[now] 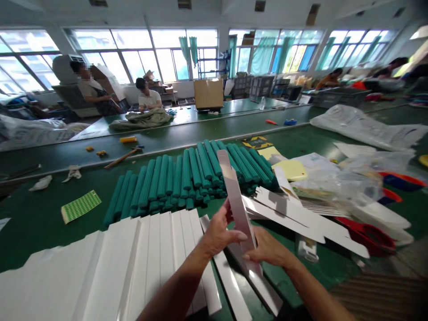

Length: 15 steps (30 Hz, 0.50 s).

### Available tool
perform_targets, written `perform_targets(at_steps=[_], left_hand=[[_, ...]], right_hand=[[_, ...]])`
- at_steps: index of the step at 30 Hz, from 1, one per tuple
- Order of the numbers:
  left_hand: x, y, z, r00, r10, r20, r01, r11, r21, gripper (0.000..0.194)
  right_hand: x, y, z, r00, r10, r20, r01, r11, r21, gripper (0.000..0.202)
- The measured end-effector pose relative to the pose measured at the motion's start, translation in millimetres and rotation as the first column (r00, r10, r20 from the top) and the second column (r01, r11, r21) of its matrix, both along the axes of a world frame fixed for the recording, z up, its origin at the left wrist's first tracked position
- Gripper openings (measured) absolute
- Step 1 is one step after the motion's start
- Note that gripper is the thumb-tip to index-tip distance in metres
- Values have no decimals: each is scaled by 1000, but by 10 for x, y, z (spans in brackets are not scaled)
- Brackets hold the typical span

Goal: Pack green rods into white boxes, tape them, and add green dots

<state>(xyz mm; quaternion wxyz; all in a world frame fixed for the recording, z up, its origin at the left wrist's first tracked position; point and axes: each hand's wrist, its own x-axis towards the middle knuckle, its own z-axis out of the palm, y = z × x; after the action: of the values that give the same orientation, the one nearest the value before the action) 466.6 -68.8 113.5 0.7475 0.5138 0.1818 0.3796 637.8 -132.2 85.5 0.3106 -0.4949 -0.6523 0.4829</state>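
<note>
Both hands hold a long, narrow white carton (236,191) that tilts upward away from me. My left hand (217,232) grips its left side, thumb across the near face. My right hand (267,247) is closed around the lower right part. A row of flat white cartons (160,254) lies side by side to the left, with a few more strips under my hands. Behind the held carton, ribbed green rods (187,174) are piled on the green table (43,214). Unfolded white cardboard pieces (297,218) lie to the right.
Red-handled scissors (371,236), a tape dispenser (307,248) and clear plastic bags (347,178) lie at the right. A green sticker sheet (81,206) and a hammer (123,156) are at the left. Several people work farther back, near a brown cardboard box (209,94).
</note>
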Motion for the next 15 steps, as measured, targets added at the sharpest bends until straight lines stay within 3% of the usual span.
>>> perform_targets(at_steps=[3, 5, 8, 10, 13, 15], left_hand=[[64, 33, 143, 988, 149, -36, -150, 989, -14, 78], [106, 75, 243, 976, 213, -46, -212, 977, 18, 69], [-6, 182, 364, 944, 330, -22, -327, 942, 80, 58], [-211, 284, 404, 901, 433, 1, -431, 896, 105, 57], [-572, 436, 384, 807, 591, -12, -586, 803, 108, 66], [-763, 495, 333, 747, 664, -36, -659, 746, 92, 71]], right_hand=[[96, 48, 64, 987, -76, 143, 61, 992, 108, 76], [262, 26, -46, 988, -98, 119, 79, 986, 149, 91], [489, -240, -546, 947, -261, 185, 248, 965, 90, 93], [470, -552, -1013, 854, -268, 446, 294, 956, 10, 93], [59, -957, -1594, 728, -181, 661, 254, 967, -14, 79], [-373, -1035, -1760, 649, -177, 740, 281, 960, -17, 72]])
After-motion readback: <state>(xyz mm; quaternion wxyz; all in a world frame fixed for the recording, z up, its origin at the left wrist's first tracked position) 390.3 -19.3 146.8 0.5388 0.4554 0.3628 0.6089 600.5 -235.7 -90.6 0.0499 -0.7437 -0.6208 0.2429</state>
